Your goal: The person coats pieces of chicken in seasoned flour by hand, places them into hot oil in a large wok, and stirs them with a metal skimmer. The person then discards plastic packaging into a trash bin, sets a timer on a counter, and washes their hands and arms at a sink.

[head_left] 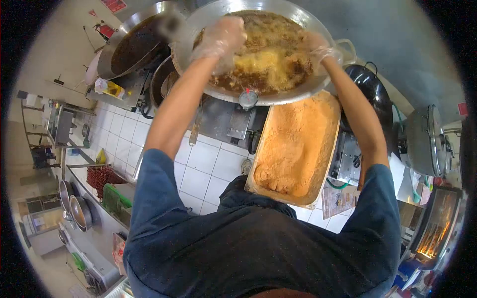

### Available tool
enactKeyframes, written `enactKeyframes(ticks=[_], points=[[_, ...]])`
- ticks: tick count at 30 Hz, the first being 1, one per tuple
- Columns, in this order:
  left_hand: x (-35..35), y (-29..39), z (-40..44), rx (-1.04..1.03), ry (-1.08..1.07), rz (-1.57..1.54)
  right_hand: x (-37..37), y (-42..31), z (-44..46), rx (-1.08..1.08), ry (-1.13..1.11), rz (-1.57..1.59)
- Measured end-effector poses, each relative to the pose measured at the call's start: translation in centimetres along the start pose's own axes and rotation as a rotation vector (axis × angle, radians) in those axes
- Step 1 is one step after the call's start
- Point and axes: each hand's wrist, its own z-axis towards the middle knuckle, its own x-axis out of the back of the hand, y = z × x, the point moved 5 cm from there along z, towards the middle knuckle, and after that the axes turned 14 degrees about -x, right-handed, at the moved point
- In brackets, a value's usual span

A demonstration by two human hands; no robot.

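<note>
A wide metal wok point(278, 99) of dark bubbling oil point(268, 20) fills the top of the view. Pale yellow frying food point(263, 62) foams in its middle. My left hand point(221, 39), in a clear plastic glove, is over the wok's left side with its fingers curled in; whatever may be inside them is hidden. Over the right side is my right hand point(316, 47), also gloved, its fingers blurred by motion and steam. A dial thermometer point(248, 99) sits at the near rim. Below the wok, a long tray point(250, 187) holds orange-brown breading powder point(293, 144).
Another large pan of dark oil point(134, 49) stands at the upper left. A black wok point(367, 87) and a big lidded pot point(427, 141) are to the right. White floor tiles point(201, 166) show below the stove. A glowing heater-like unit point(437, 228) stands far right.
</note>
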Motion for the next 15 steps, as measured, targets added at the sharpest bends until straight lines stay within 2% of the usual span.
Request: enactKeyframes(ticks=[2,4,6,7,8,9,10,11,12,13,15], points=[[5.2,2.3,-0.2,0.022,-0.042,0.022,4.6,0.8,-2.7,0.083,0.131,-0.097],[12.0,8.5,-2.3,0.237,-0.058,-0.25,7.5,4.2,-5.9,0.013,0.201,-0.011],[8.5,11.7,-5.7,0.136,-0.125,-0.437,10.3,4.9,-12.4,-0.006,0.068,0.258],[6.3,13.2,-7.6,0.089,-0.157,-0.539,11.4,4.1,-16.6,-0.021,-0.108,0.508],[4.3,14.9,-9.6,0.042,-0.184,-0.646,13.6,1.1,-21.5,-0.115,-0.442,0.767],[2.8,16.5,-11.2,-0.008,-0.189,-0.743,8.2,7.4,-22.7,-0.012,-0.13,0.811],[1.7,18.8,-12.3,0.009,-0.248,-0.789,7.0,6.6,-26.1,-0.282,-0.16,0.682],[0.6,21.1,-13.5,0.028,-0.308,-0.831,7.0,3.8,-30.0,-0.439,-0.281,0.969],[-2.9,23.8,-15.2,0.066,-0.341,-0.843,0.6,6.9,-31.0,-0.339,-0.341,1.032],[-6.4,26.4,-16.9,0.104,-0.375,-0.854,-2.5,7.8,-33.6,-0.556,-0.324,0.755],[-18.3,27.9,-21.9,0.094,-0.353,-0.704,-16.9,11.6,-37.9,-0.328,-0.369,0.017]])
